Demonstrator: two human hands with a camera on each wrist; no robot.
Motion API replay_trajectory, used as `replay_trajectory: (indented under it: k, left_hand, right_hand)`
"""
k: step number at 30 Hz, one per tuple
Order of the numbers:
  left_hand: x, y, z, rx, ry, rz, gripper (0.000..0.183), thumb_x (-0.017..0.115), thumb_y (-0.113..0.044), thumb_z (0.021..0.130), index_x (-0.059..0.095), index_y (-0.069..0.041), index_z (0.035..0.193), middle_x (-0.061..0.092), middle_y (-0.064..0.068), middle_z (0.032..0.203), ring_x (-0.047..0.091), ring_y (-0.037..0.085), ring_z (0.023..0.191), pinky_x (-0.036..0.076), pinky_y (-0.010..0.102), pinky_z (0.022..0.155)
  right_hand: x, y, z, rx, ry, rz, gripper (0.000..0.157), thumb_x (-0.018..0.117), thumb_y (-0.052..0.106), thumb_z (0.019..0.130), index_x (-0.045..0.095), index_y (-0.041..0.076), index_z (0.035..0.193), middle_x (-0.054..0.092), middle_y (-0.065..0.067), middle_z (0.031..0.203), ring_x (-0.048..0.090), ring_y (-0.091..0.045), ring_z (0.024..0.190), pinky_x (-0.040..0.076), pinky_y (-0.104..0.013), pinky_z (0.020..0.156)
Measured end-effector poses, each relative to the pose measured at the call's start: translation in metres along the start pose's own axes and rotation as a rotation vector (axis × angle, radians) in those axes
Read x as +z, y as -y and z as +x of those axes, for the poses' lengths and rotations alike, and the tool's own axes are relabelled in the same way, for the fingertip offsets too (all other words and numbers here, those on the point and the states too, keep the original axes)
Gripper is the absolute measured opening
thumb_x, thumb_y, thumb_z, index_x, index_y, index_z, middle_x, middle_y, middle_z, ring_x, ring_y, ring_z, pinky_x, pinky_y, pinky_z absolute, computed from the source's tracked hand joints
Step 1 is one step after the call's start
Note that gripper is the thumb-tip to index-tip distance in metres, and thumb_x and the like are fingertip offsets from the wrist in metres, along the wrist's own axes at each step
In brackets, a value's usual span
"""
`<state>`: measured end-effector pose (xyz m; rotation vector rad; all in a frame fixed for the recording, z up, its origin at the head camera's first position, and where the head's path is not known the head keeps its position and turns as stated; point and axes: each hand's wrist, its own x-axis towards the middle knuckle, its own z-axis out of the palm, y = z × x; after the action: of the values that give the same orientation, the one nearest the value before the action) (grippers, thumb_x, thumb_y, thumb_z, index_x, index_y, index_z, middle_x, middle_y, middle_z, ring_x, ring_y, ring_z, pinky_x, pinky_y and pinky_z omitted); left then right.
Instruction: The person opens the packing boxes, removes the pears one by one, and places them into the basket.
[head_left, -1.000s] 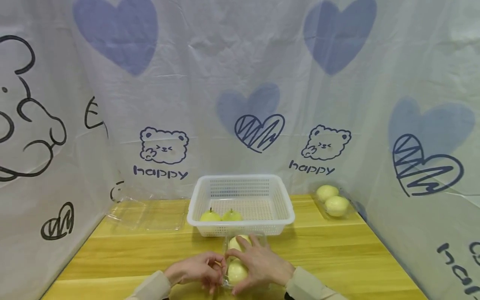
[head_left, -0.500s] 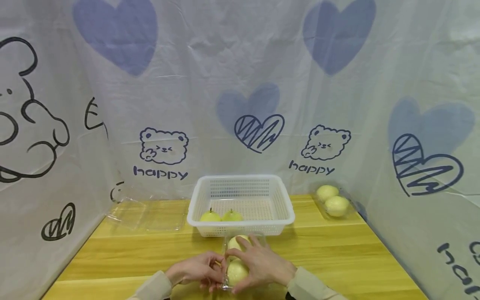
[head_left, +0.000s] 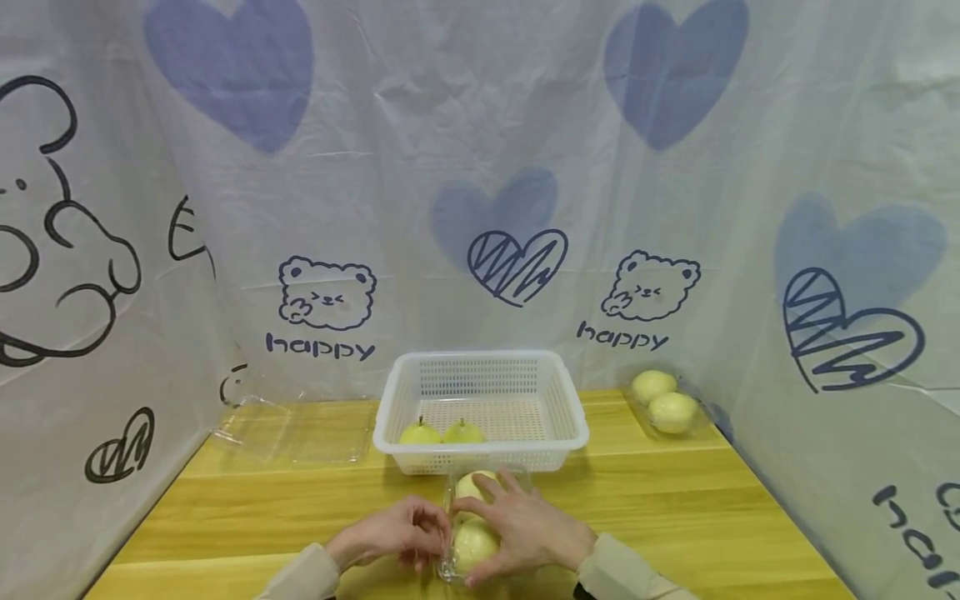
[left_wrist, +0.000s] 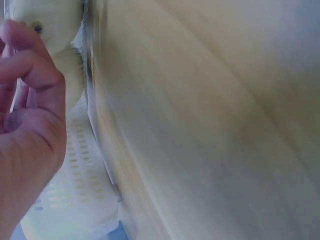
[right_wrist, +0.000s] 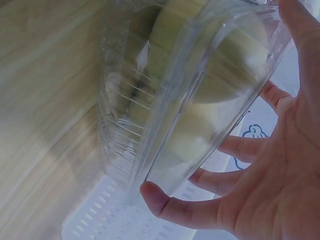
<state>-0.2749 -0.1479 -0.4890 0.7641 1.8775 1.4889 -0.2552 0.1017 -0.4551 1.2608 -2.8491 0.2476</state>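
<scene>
A clear plastic clamshell box (head_left: 447,572) with two pale yellow pears (head_left: 474,546) in it lies at the table's front, just before the basket. My right hand (head_left: 525,527) rests over its lid with the fingers spread; in the right wrist view the lid (right_wrist: 200,135) lies over the pears, and the fingertips reach along its edge. At the box's left edge, my left hand (head_left: 408,531) pinches the rim with curled fingers. The left wrist view has those bent fingers (left_wrist: 42,75) in front of a pear (left_wrist: 60,25); the thumb tip is hidden there.
A white perforated basket (head_left: 525,458) stands behind the box, with two yellow-green pears (head_left: 462,432) inside. Clear empty plastic boxes (head_left: 330,437) lie at the back left. Another clear box with two yellow pears (head_left: 672,412) sits at the back right. Printed sheets (head_left: 420,208) enclose the table.
My left fingers shift slightly at the box's left edge, and the box's near left corner moves a little to the left. My right hand stays over the lid.
</scene>
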Motion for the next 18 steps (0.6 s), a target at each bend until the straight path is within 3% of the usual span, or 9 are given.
replay_trajectory:
  k: [5, 11, 15, 18]
  left_hand:
    - [-0.006, -0.001, 0.003, -0.025, -0.196, 0.02, 0.019, 0.07, -0.015, 0.089, 0.069, 0.001, 0.099, 0.065, -0.001, 0.071, 0.054, 0.006, 0.052, 0.038, 0.021, 0.044]
    - [-0.007, -0.003, 0.011, -0.027, -0.409, 0.015, 0.027, 0.069, -0.015, 0.09, 0.063, 0.002, 0.11, 0.063, 0.003, 0.074, 0.057, 0.011, 0.056, 0.04, 0.024, 0.049]
    - [-0.006, -0.003, 0.019, -0.006, -0.508, 0.048, 0.039, 0.067, -0.013, 0.091, 0.055, 0.002, 0.125, 0.064, 0.007, 0.08, 0.058, 0.013, 0.057, 0.04, 0.022, 0.048]
    - [-0.005, -0.004, 0.023, 0.001, -0.53, 0.076, 0.047, 0.066, -0.01, 0.092, 0.05, 0.002, 0.134, 0.066, 0.01, 0.084, 0.059, 0.014, 0.059, 0.039, 0.022, 0.048]
  right_hand:
    - [0.0, 0.0, 0.0, 0.016, 0.017, 0.015, 0.083, 0.062, 0.08, 0.071, 0.039, 0.045, 0.143, 0.035, -0.008, 0.153, 0.038, -0.036, 0.133, 0.042, -0.067, 0.095]
    - [0.0, -0.001, -0.001, 0.036, 0.036, 0.02, 0.087, 0.061, 0.081, 0.07, 0.037, 0.045, 0.146, 0.032, -0.01, 0.156, 0.034, -0.041, 0.137, 0.044, -0.07, 0.09]
    - [-0.001, 0.002, 0.0, 0.035, 0.067, 0.007, 0.089, 0.062, 0.081, 0.07, 0.035, 0.046, 0.147, 0.03, -0.009, 0.158, 0.031, -0.045, 0.139, 0.043, -0.072, 0.088]
    - [-0.002, 0.003, 0.0, 0.032, 0.076, -0.01, 0.089, 0.061, 0.082, 0.07, 0.035, 0.046, 0.147, 0.029, -0.009, 0.157, 0.032, -0.043, 0.139, 0.044, -0.071, 0.089]
